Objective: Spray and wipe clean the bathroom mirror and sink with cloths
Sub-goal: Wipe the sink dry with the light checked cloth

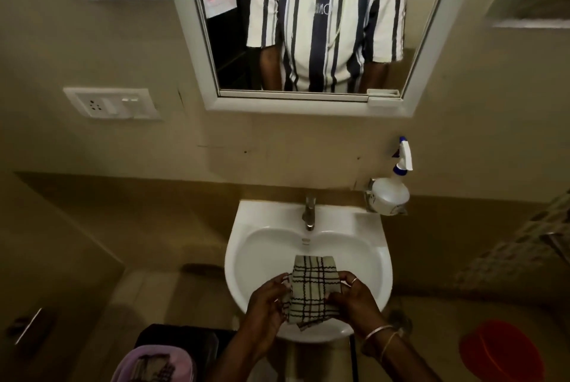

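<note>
Here, in the head view, both hands hold a folded checked cloth (310,292) over the near half of the white sink (243,246). The cloth is pale with dark crossing lines. Its far end hangs over the middle of the bowl and its near end reaches almost to the sink's front edge. The left hand (266,304) has its fingers (282,281) clamped on the cloth's left edge. The right hand (354,296) has thumb and fingers pinched together on the cloth's right edge. It wears a ring (354,280) on one finger and thin bangles (377,333) at the wrist.

At the middle of the sink's back edge stands a metal tap (309,212), its spout pointing down into the bowl. Just beyond the sink's back right corner, a white spray bottle (391,193) with a blue-and-white trigger head sits against the wall on a metal holder, apart from both hands.

Above the sink hangs the mirror (308,20) in a white frame, reflecting a striped shirt. A white switch plate (111,103) is on the wall to the mirror's lower left. A red bucket (499,350) is on the floor, right of the sink. Something purple (154,363) lies below the sink's front left, too blurred to tell what it is.
</note>
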Motion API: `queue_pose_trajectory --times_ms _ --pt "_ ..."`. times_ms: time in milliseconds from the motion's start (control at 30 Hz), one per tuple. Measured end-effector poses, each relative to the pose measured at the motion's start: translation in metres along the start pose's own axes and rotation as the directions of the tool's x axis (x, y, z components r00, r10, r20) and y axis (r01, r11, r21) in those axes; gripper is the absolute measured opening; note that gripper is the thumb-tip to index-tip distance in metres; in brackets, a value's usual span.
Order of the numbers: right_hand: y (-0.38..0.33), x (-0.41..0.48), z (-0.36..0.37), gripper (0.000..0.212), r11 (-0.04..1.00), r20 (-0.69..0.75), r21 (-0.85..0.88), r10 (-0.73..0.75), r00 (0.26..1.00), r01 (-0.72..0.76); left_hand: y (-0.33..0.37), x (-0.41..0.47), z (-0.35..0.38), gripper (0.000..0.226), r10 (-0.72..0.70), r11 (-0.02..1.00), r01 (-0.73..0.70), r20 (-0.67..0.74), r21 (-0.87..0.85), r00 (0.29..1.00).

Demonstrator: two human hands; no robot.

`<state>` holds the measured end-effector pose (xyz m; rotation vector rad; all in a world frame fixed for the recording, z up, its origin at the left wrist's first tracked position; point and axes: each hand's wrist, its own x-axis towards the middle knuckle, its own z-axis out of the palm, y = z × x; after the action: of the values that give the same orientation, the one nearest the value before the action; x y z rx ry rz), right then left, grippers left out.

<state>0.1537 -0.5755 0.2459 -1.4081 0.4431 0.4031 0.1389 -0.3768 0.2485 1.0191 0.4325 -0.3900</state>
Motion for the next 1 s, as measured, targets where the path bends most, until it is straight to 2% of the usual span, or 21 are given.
queue_pose_trajectory --times_ms 167,267,333,433,500,600,733,867,933,1000 --pt "0.013 0.006 0.008 0.032 0.995 0.029 -0.089 -0.035 0.999 0.037 -0.006 0.001 -0.003 0.028 0.002 0.983 0.029 -0.167 0.180 0.986" --pt "0.021 0.012 0.016 0.035 0.989 -0.047 -0.136 -0.058 0.997 0.051 -0.001 0.003 -0.006 0.022 0.082 0.965 -0.020 -0.229 0.260 0.970" --pt "0.027 0.014 0.026 0.040 0.975 -0.102 -0.203 -0.117 0.988 0.095 0.002 0.005 -0.005 0.018 0.144 0.952 -0.065 -0.253 0.298 0.957" --pt "0.030 0.007 0.044 0.050 0.945 -0.113 -0.300 -0.173 0.978 0.132 0.008 0.006 -0.001 0.016 0.213 0.940 -0.127 -0.253 0.318 0.944" --pt "0.031 0.004 0.056 0.066 0.930 -0.126 -0.332 -0.210 0.970 0.159 0.010 0.009 -0.001 0.015 0.223 0.942 -0.142 -0.248 0.305 0.943" --pt "0.021 0.000 0.068 0.084 0.940 -0.167 -0.307 -0.210 0.963 0.151 0.013 0.009 -0.001 0.015 0.222 0.945 -0.154 -0.224 0.287 0.949" --pt "0.009 0.000 0.078 0.074 0.987 -0.106 -0.099 -0.140 0.984 0.129 0.017 0.009 -0.001 0.012 0.231 0.938 -0.163 -0.200 0.306 0.952" --pt "0.006 0.002 0.088 0.050 0.991 -0.072 -0.026 -0.135 0.988 0.133 0.016 0.009 -0.001 0.015 0.191 0.935 -0.130 -0.159 0.330 0.969" --pt "0.006 0.003 0.091 0.052 0.989 -0.078 -0.036 -0.148 0.986 0.146 0.015 0.007 0.000 0.019 0.171 0.937 -0.120 -0.132 0.327 0.976" --pt "0.007 0.004 0.094 0.067 0.989 -0.083 -0.028 -0.149 0.985 0.148 0.014 0.005 0.001 0.020 0.148 0.948 -0.106 -0.121 0.299 0.981"
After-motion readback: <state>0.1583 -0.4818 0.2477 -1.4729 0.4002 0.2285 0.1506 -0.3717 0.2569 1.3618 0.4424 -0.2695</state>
